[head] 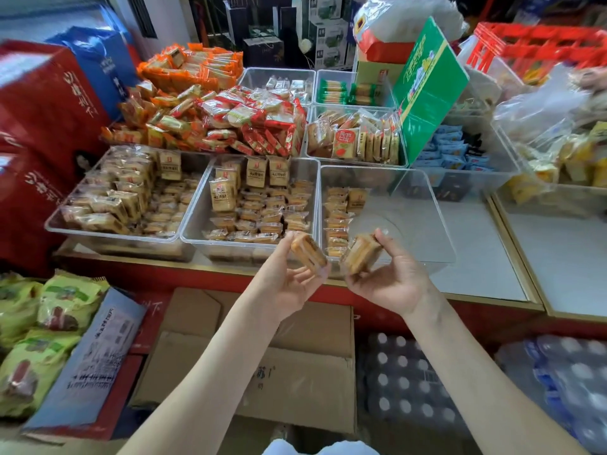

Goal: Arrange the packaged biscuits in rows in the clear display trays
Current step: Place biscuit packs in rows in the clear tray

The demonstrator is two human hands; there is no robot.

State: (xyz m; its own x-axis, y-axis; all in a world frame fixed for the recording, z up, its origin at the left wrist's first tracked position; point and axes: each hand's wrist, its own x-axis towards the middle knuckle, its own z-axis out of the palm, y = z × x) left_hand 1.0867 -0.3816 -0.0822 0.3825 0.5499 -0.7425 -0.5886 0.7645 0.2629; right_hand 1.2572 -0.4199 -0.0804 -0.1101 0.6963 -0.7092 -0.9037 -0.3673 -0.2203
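My left hand (289, 284) grips a wrapped tan biscuit packet (308, 252) just in front of the counter edge. My right hand (391, 280) holds a second biscuit packet (361, 254) beside it. Both packets hover at the near rim of a clear display tray (410, 205), which holds one column of packets (338, 221) along its left side and is bare on the right. Two more clear trays, middle (197, 224) and left (65, 221), are filled with the same biscuits in rows.
Behind lie heaps of orange and red snack packets (230, 119), further clear trays (358, 139) and a green carton (427, 90). An open cardboard box (312, 356) sits below the red counter, with green bags (49, 323) at left and bottled water (410, 382) at right.
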